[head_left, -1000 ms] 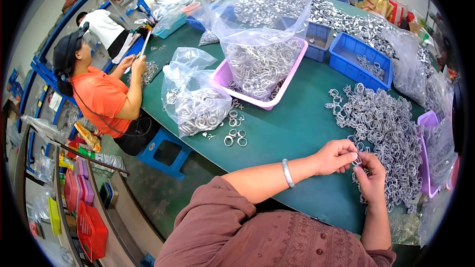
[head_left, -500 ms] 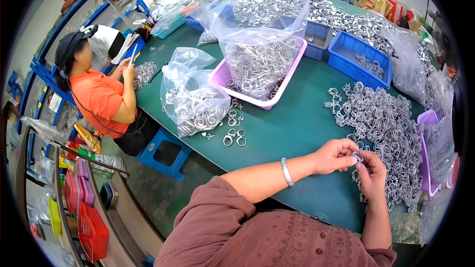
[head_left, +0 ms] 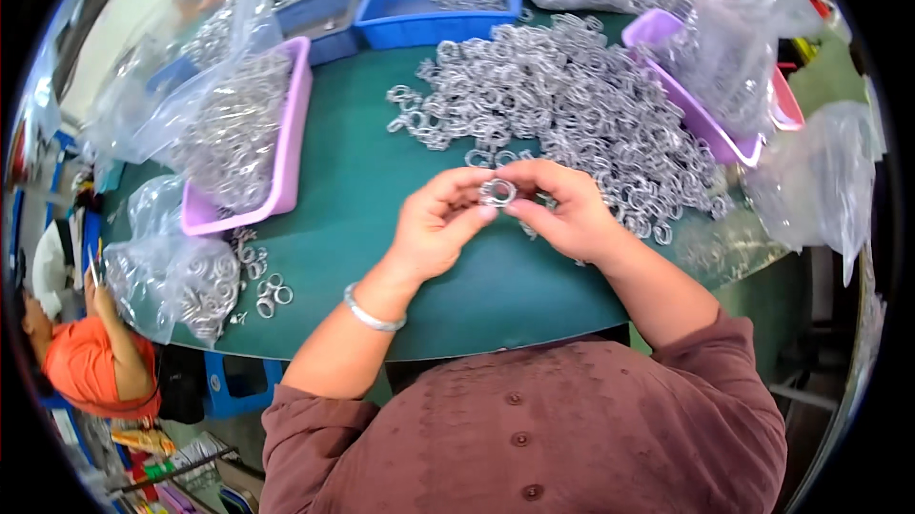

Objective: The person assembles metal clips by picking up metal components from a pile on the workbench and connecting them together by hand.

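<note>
My left hand (head_left: 431,226) and my right hand (head_left: 570,214) meet over the green table in front of my chest. Between their fingertips is a small silvery metal ring (head_left: 498,193), pinched from both sides by thumbs and fingers. Finer parts of the ring are too small to make out. Just beyond my hands spreads a large heap of similar metal rings (head_left: 562,85); a few loose rings lie close to my fingertips. A pale bracelet (head_left: 374,309) circles my left wrist.
A purple tray (head_left: 291,152) with a clear bag of metal parts stands left; another bag of rings (head_left: 205,290) sits nearer. Blue bins (head_left: 396,33) line the far side. A purple basket (head_left: 686,100) holds a bag at right. A co-worker in orange (head_left: 100,362) is at far left.
My view has swung to the right, so the heap and my hands now appear nearer the middle. Both hands still pinch the metal ring, which now shows its round opening.
</note>
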`<state>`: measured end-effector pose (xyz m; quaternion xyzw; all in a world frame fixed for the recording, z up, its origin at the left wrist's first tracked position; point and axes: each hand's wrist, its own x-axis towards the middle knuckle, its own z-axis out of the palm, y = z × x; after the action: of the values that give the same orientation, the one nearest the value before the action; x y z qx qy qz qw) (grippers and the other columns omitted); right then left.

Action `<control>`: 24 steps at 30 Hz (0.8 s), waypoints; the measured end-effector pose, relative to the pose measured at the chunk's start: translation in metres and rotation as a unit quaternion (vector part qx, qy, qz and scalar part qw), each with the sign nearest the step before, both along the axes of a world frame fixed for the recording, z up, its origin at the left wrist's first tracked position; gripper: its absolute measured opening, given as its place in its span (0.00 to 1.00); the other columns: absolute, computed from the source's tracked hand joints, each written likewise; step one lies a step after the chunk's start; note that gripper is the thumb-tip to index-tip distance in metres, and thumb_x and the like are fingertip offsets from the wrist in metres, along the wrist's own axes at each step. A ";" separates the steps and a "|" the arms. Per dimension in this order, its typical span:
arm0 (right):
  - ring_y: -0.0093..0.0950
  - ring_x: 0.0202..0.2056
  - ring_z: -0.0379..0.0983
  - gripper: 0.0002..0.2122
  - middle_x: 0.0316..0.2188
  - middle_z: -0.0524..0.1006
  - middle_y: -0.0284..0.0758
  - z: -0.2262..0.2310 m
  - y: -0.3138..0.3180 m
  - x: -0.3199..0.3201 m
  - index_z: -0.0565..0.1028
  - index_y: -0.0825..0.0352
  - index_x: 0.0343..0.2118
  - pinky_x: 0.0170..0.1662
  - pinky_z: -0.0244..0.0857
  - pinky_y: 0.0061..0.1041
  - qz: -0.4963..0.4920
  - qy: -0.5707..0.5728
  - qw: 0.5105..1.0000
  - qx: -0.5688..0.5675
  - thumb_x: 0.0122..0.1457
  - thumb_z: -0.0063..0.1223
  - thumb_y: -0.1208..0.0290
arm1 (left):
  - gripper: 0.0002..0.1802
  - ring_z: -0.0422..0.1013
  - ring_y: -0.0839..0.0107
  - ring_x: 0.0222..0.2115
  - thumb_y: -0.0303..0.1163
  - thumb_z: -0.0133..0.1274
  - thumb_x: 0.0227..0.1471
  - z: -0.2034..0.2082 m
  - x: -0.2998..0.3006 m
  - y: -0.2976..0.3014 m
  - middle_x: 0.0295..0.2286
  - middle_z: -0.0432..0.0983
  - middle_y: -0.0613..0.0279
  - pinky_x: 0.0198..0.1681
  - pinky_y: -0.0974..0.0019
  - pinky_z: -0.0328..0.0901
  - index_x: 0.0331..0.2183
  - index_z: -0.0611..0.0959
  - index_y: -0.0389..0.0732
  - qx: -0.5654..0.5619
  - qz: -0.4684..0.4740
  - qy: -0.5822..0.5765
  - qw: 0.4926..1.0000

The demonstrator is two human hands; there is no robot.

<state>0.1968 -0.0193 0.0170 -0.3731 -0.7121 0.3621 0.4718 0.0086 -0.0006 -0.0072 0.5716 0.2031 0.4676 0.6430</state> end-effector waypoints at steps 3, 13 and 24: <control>0.21 0.29 0.72 0.14 0.31 0.75 0.34 0.002 -0.005 0.005 0.72 0.69 0.41 0.33 0.66 0.19 -0.001 0.010 1.000 -0.013 0.49 0.54 0.81 | 0.19 0.70 0.74 0.39 0.16 0.49 0.48 0.003 0.001 -0.002 0.38 0.73 0.60 0.43 0.72 0.65 0.45 0.71 0.36 0.013 -0.009 0.025 1.000; 0.20 0.29 0.71 0.15 0.31 0.75 0.34 -0.003 -0.002 0.002 0.71 0.71 0.42 0.33 0.66 0.19 0.004 0.046 0.999 -0.003 0.48 0.53 0.83 | 0.22 0.70 0.73 0.40 0.13 0.47 0.48 0.002 0.000 0.000 0.38 0.73 0.59 0.44 0.70 0.65 0.47 0.71 0.36 0.045 -0.007 0.005 0.999; 0.21 0.29 0.72 0.14 0.32 0.75 0.34 0.000 -0.001 0.005 0.72 0.70 0.41 0.34 0.67 0.20 0.010 0.017 1.000 -0.020 0.48 0.54 0.82 | 0.21 0.70 0.75 0.37 0.15 0.48 0.49 0.003 0.001 0.001 0.37 0.74 0.60 0.39 0.73 0.67 0.47 0.71 0.36 0.044 0.006 0.025 0.999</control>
<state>0.2021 -0.0207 0.0165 -0.3695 -0.7001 0.3873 0.4727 0.0097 0.0000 -0.0044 0.6096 0.2013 0.4660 0.6089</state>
